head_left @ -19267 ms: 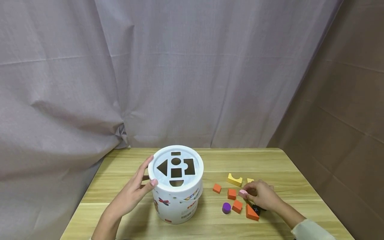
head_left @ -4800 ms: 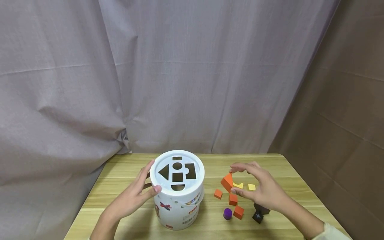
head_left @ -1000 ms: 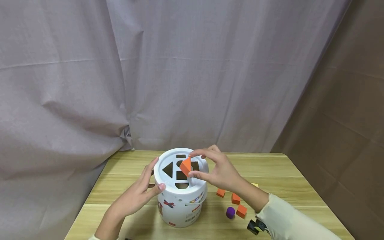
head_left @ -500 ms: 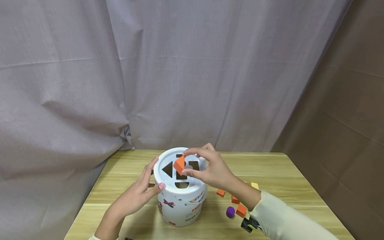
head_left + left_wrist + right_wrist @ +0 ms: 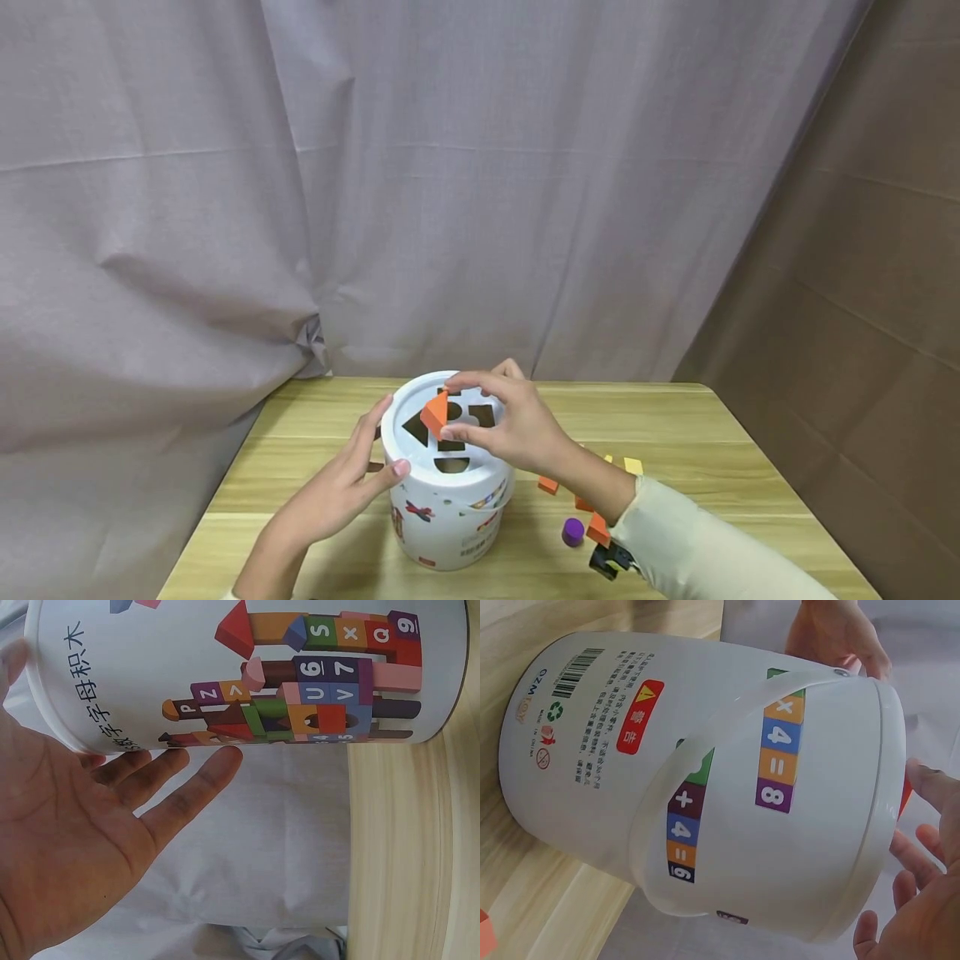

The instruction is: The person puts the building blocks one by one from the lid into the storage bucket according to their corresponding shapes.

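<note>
A white bucket (image 5: 447, 525) with printed block pictures stands upright on the table, its lid (image 5: 420, 472) cut with shaped holes. My left hand (image 5: 330, 500) rests against the bucket's left side, thumb at the lid's rim; in the left wrist view its fingers (image 5: 191, 795) lie fairly straight along the wall. Between thumb and fingertips, my right hand (image 5: 517, 425) pinches an orange triangular block (image 5: 435, 414) just over the lid, beside the triangular hole (image 5: 415, 429). In the right wrist view only a sliver of that orange block (image 5: 906, 796) shows behind the rim.
Right of the bucket lie a purple cylinder (image 5: 573, 532), orange blocks (image 5: 548, 484), a yellow block (image 5: 633, 466) and black blocks (image 5: 602, 562), partly hidden by my right forearm and sleeve (image 5: 697, 533). A white handle (image 5: 649, 817) hangs on the bucket's side. Grey curtains (image 5: 450, 208) stand behind the table.
The orange triangular block has come from the table's right side to above the lid, and over the last second has shifted left toward the triangular hole. My left hand stays at the bucket.
</note>
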The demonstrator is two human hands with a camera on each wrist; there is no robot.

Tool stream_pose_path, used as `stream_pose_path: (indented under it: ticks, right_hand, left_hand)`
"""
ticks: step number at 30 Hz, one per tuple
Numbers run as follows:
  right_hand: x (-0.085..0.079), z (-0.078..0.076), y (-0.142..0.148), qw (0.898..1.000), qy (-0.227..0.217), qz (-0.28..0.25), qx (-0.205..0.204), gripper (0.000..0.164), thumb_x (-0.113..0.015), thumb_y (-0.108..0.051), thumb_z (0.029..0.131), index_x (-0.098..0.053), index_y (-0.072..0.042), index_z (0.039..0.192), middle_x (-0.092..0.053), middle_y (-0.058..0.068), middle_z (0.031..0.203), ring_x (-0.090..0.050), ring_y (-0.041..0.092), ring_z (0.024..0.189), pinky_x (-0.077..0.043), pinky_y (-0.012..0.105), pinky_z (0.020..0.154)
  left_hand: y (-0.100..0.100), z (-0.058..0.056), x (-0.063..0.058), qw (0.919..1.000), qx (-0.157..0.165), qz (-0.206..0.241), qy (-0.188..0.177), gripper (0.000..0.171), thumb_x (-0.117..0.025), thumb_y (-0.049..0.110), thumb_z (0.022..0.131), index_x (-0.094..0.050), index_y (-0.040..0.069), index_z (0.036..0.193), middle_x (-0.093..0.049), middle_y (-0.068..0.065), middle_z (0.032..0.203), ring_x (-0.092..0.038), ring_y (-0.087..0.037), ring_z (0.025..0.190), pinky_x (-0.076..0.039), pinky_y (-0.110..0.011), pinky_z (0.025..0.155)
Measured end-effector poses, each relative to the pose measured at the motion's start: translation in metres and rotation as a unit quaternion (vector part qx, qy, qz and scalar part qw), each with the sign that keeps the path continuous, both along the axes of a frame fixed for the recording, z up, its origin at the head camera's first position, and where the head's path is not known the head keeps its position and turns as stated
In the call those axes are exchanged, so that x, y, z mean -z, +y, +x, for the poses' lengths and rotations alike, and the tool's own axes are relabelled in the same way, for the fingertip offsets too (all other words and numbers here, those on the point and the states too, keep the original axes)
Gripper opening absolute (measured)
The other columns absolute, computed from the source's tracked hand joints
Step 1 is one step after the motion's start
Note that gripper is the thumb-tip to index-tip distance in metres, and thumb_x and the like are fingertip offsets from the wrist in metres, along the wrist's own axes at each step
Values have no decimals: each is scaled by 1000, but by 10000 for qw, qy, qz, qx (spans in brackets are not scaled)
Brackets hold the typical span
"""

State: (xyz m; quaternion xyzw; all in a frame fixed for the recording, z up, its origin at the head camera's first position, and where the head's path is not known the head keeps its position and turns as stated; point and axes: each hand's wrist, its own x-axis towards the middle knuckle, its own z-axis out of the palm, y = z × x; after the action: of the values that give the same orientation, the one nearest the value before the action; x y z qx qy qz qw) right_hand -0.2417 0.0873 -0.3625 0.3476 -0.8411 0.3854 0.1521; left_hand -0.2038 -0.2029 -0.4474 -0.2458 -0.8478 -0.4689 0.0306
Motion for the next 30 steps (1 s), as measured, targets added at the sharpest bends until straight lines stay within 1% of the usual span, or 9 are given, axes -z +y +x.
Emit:
stream_pose_path:
  ticks: [4, 8, 12, 16, 18, 23, 25, 30]
  right_hand:
    - [0, -1, -5, 10000, 10, 93, 19, 55, -101, -30, 82, -79, -24, 132, -82, -5, 124, -52, 19, 105, -49, 36, 91]
    - [1, -2, -8, 9998, -110, 150, 64, 55, -101, -30, 82, -79, -23, 132, -82, -7, 125, -53, 20, 107, -51, 40, 93]
    - [0, -2, -12, 9992, -288, 235, 120, 56, -101, -30, 82, -79, -22, 134, -80, 1, 122, -54, 25, 109, -54, 45, 92]
    - [0, -2, -16, 9985, -424, 315, 124, 58, -101, -31, 82, -79, -21, 135, -75, 6, 117, -54, 25, 108, -56, 50, 93]
    - [0, -3, -18, 9983, -439, 374, 122, 58, -101, -31, 82, -79, -21, 135, -74, 5, 116, -54, 25, 107, -55, 48, 93]
    - [4, -5, -21, 9980, -354, 524, 93, 58, -101, -32, 82, -79, -21, 135, -78, 2, 119, -53, 27, 103, -49, 33, 88]
    - [5, -5, -21, 9978, -338, 560, 87, 57, -101, -32, 82, -79, -21, 134, -78, 2, 119, -52, 27, 102, -46, 30, 86]
    - [7, -6, -22, 9974, -327, 632, 153, 56, -101, -31, 82, -79, -22, 133, -77, 1, 117, -53, 27, 101, -45, 29, 83]
  left_hand:
    - [0, 0, 0, 10000, -14, 4, -66, 89, -65, 39, 113, -3, 43, 177, -26, -9, 181, -53, -36, 149, -61, -46, 103]
    - [1, 0, 1, 9999, 17, 56, -127, 89, -64, 38, 113, -3, 43, 177, -26, -10, 181, -55, -37, 147, -60, -48, 102]
    - [1, 0, 2, 9999, 28, 81, -108, 89, -64, 38, 113, -3, 43, 177, -26, -11, 181, -57, -38, 145, -60, -48, 102]
    - [0, 0, 1, 9999, 21, 67, -74, 89, -64, 38, 113, -3, 43, 177, -28, -10, 180, -55, -36, 147, -60, -45, 102]
    - [1, 0, 1, 10000, 12, 59, -71, 89, -64, 38, 113, -3, 43, 177, -28, -9, 180, -56, -36, 146, -60, -45, 102]
    - [2, 1, 0, 9999, -7, 67, -117, 88, -63, 39, 113, -2, 44, 177, -28, -10, 180, -58, -36, 144, -59, -48, 102]
    - [2, 1, 0, 9999, -22, 71, -146, 88, -63, 39, 113, -2, 44, 177, -28, -10, 180, -59, -37, 143, -59, -49, 101]
    - [3, 1, 0, 9999, -52, 36, -143, 88, -63, 40, 113, -3, 44, 177, -28, -9, 179, -57, -36, 145, -60, -46, 102]
